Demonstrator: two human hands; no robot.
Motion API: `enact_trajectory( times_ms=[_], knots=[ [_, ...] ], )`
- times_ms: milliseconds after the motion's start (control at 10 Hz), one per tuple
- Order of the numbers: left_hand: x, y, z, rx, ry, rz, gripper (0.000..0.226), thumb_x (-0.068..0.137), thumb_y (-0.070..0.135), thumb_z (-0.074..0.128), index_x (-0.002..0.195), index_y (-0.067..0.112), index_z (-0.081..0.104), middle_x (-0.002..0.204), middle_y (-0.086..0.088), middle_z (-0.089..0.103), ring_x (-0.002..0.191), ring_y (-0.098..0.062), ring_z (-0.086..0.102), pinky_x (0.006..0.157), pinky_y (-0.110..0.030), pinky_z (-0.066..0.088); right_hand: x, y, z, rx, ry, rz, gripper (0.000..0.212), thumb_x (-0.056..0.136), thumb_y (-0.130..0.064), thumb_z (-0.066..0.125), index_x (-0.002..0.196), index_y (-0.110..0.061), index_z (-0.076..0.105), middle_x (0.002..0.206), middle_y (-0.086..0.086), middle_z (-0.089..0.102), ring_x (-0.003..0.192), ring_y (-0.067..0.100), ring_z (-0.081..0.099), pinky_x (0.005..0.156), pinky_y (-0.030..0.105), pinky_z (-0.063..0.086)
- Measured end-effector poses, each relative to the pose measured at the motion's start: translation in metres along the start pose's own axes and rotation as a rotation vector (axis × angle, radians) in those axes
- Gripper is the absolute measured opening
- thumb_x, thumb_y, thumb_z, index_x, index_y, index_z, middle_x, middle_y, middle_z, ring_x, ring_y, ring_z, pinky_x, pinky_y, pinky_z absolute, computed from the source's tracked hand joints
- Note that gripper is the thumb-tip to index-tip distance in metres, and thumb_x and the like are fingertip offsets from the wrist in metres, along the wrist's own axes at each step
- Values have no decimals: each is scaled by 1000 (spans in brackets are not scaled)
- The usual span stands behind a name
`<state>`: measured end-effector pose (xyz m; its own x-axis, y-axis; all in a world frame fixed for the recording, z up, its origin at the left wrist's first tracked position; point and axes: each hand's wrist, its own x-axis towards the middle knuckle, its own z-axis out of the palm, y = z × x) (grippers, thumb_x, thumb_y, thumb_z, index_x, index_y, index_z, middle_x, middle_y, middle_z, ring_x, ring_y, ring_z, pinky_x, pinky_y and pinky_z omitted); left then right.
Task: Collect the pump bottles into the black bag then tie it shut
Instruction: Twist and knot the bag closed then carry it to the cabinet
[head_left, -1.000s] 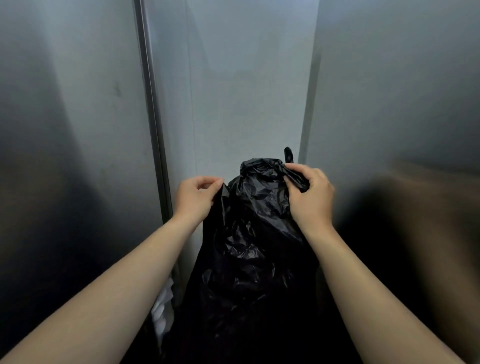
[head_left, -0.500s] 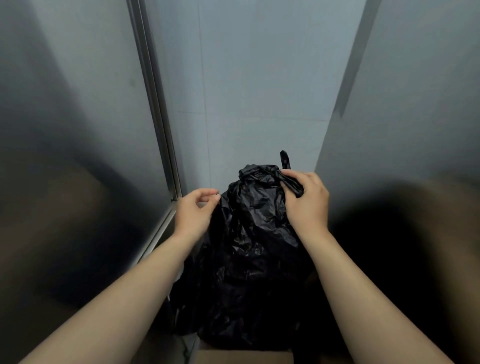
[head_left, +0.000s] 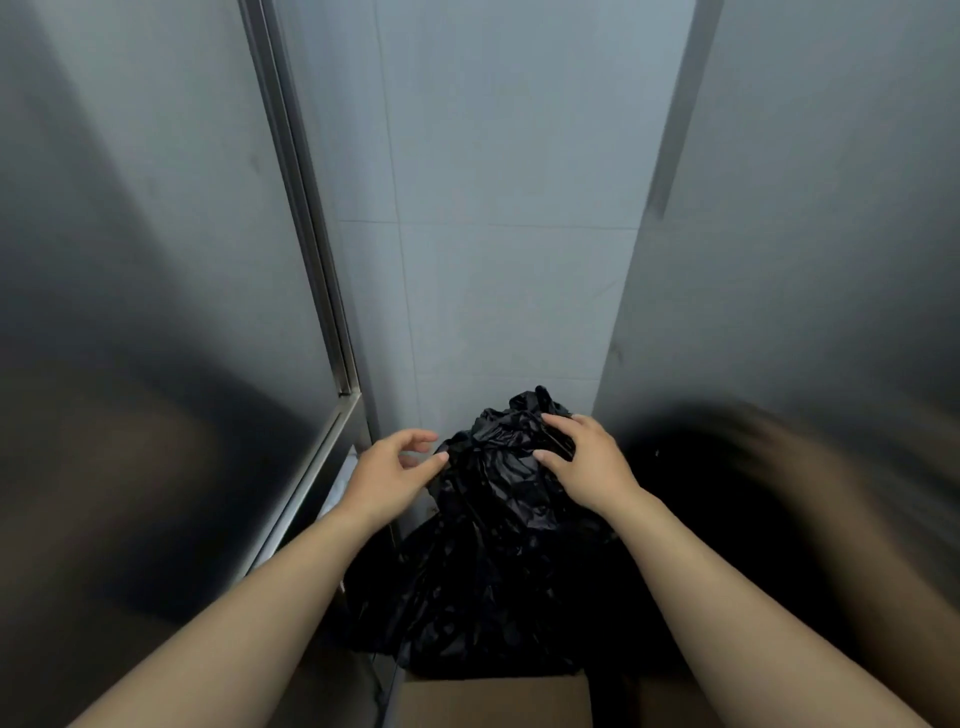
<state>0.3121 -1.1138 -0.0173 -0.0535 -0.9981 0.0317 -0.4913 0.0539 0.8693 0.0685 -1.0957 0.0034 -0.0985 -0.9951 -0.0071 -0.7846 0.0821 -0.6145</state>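
The black bag (head_left: 493, 551) stands crumpled in a narrow corner, its top bunched together. My right hand (head_left: 584, 467) lies over that gathered top, fingers curved across it and thumb pressed into the plastic. My left hand (head_left: 384, 475) hovers at the bag's left side with loosely spread fingers, the thumb tip just touching the plastic and nothing held. No pump bottles are visible; the bag hides whatever is inside it.
A cardboard box (head_left: 493, 699) sits under the bag at the bottom edge. A metal panel with a steel frame (head_left: 311, 270) closes in the left side and a grey panel (head_left: 779, 260) the right. A tiled wall (head_left: 493, 208) stands behind.
The bag and both hands have dropped lower in view. My left hand has let go of the plastic it was pinching and spread its fingers. My right hand stays on the bag's top.
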Motion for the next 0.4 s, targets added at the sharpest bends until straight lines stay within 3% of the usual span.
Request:
enact_trajectory(
  times_ms=[200, 400],
  knots=[
    [-23, 1, -13, 84, -90, -3, 42, 78, 50, 67, 115, 31, 61, 117, 8, 62, 110, -11, 58, 99, -36, 46, -31, -13, -7, -71, -8, 39, 66, 87, -41, 62, 145, -28, 33, 157, 7, 17, 143, 28, 20, 114, 40, 26],
    [-50, 14, -23, 129, -52, 110, 38, 78, 58, 61, 110, 38, 61, 116, 11, 62, 107, -7, 57, 92, -27, 44, -75, -34, -21, -63, 100, -18, 71, 87, -42, 62, 147, -27, 28, 158, 7, 17, 145, 26, 16, 114, 39, 24]
  ],
)
